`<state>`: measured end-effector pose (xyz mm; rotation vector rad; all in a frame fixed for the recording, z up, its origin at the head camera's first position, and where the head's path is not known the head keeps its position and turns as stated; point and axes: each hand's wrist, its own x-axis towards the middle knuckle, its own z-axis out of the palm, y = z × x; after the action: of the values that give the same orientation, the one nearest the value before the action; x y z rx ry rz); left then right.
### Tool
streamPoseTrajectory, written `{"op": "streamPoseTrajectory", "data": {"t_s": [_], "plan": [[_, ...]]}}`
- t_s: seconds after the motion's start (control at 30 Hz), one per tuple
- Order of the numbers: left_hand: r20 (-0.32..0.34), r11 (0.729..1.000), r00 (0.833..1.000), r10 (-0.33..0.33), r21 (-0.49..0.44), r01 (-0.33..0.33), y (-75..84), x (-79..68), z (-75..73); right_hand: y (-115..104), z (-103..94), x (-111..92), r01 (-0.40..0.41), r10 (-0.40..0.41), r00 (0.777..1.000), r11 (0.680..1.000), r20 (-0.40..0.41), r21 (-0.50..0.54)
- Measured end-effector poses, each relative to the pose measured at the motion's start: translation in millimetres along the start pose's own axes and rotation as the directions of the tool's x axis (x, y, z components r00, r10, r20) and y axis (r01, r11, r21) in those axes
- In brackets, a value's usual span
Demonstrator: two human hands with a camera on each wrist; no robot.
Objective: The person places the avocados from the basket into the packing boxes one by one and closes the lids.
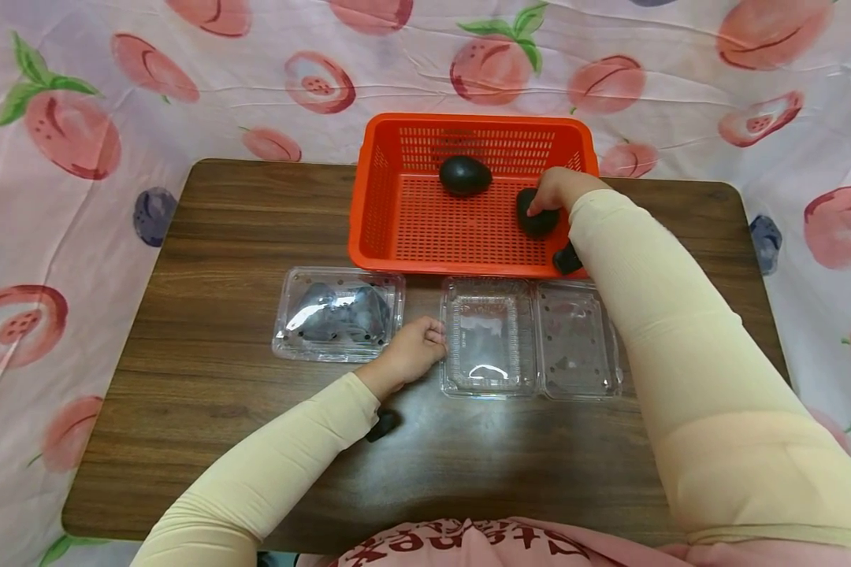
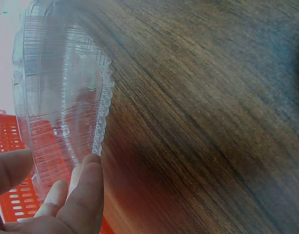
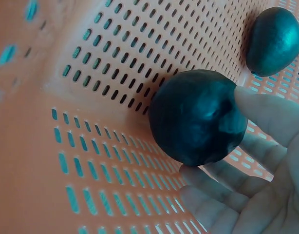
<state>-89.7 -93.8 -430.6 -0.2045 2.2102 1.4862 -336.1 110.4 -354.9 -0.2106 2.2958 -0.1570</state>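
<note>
In the head view, my right hand (image 1: 563, 189) reaches into the right side of an orange plastic basket (image 1: 360, 213) and grips a dark avocado (image 1: 535, 216). The right wrist view shows the thumb against one side of this avocado (image 3: 193, 117) and the fingers around its lower side. A second avocado (image 1: 464, 175) lies near the basket's back wall. My left hand (image 1: 414, 350) holds the left edge of an open clear plastic clamshell box (image 1: 489, 335). Seen from the left wrist, the thumb is at the rim and the fingers (image 2: 86, 190) lie along the side wall.
A closed clear clamshell box (image 1: 284, 335) with dark avocados inside sits left of the open one. The open box's lid (image 1: 577, 339) lies flat to the right, just in front of the basket. A wooden table (image 1: 206, 315) bears everything, with a fruit-print cloth (image 1: 411, 63) behind.
</note>
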Motion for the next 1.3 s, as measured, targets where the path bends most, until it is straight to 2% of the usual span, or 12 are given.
{"op": "streamPoseTrajectory", "data": {"t_s": [0.2, 0.37, 0.6, 0.83, 0.93, 1.03, 1.07, 1.17, 1.27, 1.3], "plan": [[-0.008, 1.0, 1.0, 0.009, -0.011, -0.009, -1.4, -0.2, 0.4, -1.8, -3.2, 4.2, -0.019, 0.018, 1.0, 0.999, 0.012, 0.04], [-0.006, 1.0, 1.0, 0.005, -0.023, -0.005, -3.5, 1.6, 1.1, -0.4, -4.2, 7.7, 0.017, -0.017, 0.999, 1.0, 0.029, -0.003], [-0.009, 1.0, 1.0, 0.01, -0.016, -0.01, -3.9, 1.7, 0.1, 2.3, -0.6, 4.8, 0.044, -0.044, 0.998, 0.999, 0.043, 0.016], [-0.014, 1.0, 1.0, 0.015, -0.012, -0.016, -5.5, 2.2, -0.8, 4.2, 0.1, 10.3, 0.054, -0.054, 0.997, 0.999, 0.049, -0.002], [-0.011, 1.0, 1.0, 0.017, -0.01, -0.017, -6.0, 1.9, -0.5, 7.1, 1.2, 17.3, 0.058, -0.058, 0.997, 0.998, 0.055, -0.015], [-0.008, 1.0, 1.0, 0.009, -0.009, -0.009, -5.4, 1.3, -0.2, 12.6, 2.8, 29.9, 0.061, -0.06, 0.997, 0.998, 0.052, -0.025], [-0.008, 1.0, 1.0, 0.006, -0.009, -0.006, -4.9, 0.8, -0.2, 18.3, 3.7, 39.8, 0.071, -0.07, 0.996, 0.997, 0.046, -0.026], [-0.01, 1.0, 1.0, 0.001, -0.006, -0.001, -4.0, 0.1, -0.3, 21.2, 4.2, 47.2, 0.067, -0.065, 0.996, 0.998, 0.058, -0.023], [-0.013, 1.0, 1.0, -0.002, -0.004, 0.002, -3.5, -0.5, -0.6, 17.4, 3.6, 41.5, 0.06, -0.059, 0.996, 0.998, 0.071, -0.006], [-0.015, 1.0, 1.0, -0.002, -0.004, 0.002, -3.7, -0.3, -0.7, 11.8, 3.0, 32.6, 0.052, -0.051, 0.996, 0.999, 0.078, -0.006]]}}
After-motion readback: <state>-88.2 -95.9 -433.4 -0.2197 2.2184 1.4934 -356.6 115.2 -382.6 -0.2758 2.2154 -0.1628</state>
